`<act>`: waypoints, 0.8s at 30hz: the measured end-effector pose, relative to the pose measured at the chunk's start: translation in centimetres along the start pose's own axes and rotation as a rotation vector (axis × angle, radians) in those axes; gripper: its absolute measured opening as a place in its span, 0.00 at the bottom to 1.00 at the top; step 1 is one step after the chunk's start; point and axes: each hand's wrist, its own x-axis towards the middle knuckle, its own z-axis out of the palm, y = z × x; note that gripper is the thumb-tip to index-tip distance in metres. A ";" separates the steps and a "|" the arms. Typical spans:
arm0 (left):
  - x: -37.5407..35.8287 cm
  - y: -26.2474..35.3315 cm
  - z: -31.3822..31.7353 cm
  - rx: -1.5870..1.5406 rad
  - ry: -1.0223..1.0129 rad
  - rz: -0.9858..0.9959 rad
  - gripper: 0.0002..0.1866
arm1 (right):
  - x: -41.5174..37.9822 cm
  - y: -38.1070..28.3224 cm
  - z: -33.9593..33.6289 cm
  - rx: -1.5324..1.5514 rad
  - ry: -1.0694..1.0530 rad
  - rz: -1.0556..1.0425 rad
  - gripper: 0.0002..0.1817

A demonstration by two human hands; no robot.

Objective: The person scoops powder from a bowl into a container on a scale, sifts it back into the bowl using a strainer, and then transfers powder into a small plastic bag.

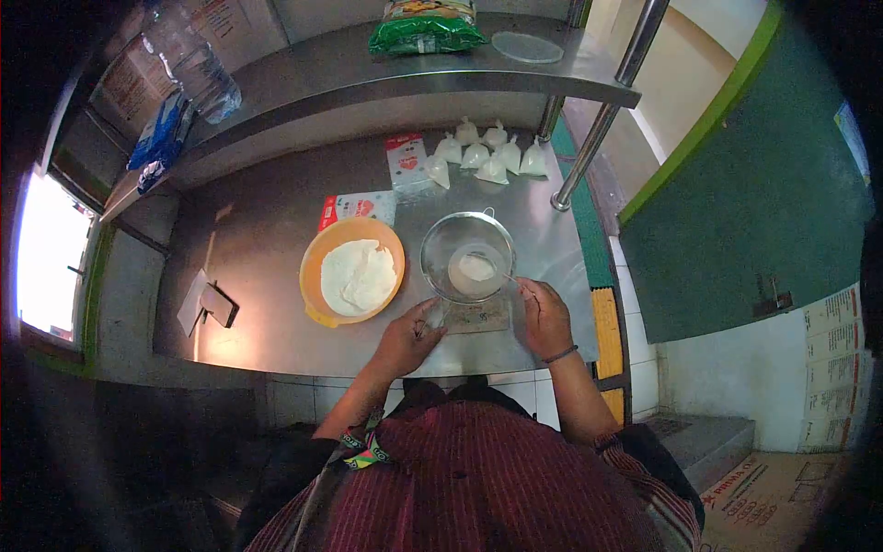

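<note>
Straight in front of me, a round metal-rimmed bowl (432, 248) sits on a flat kitchen scale (492, 319). Inside it lies a small heap of white powder (476, 268). My right hand (546, 317) is at the bowl's lower right, its fingers closed on the thin handle of a spoon (509, 277) that reaches in toward the powder. At the scale's left edge is my left hand (410, 339), thumb and fingers apart. Left of the scale stands an orange plastic bowl (315, 299) holding a large mound of white flour-like powder (359, 276).
Several knotted plastic bags of white powder (492, 169) stand at the back right. Printed red-and-white packs (405, 161) lie nearby. A phone (219, 304) leans at the left. Overhead, a metal shelf (322, 92) holds a green package (428, 28) and a water bottle (190, 63).
</note>
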 end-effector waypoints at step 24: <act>-0.4 -1.0 0.0 -0.055 -0.056 -0.032 0.33 | -0.6 -0.4 -0.2 0.025 0.143 0.002 0.16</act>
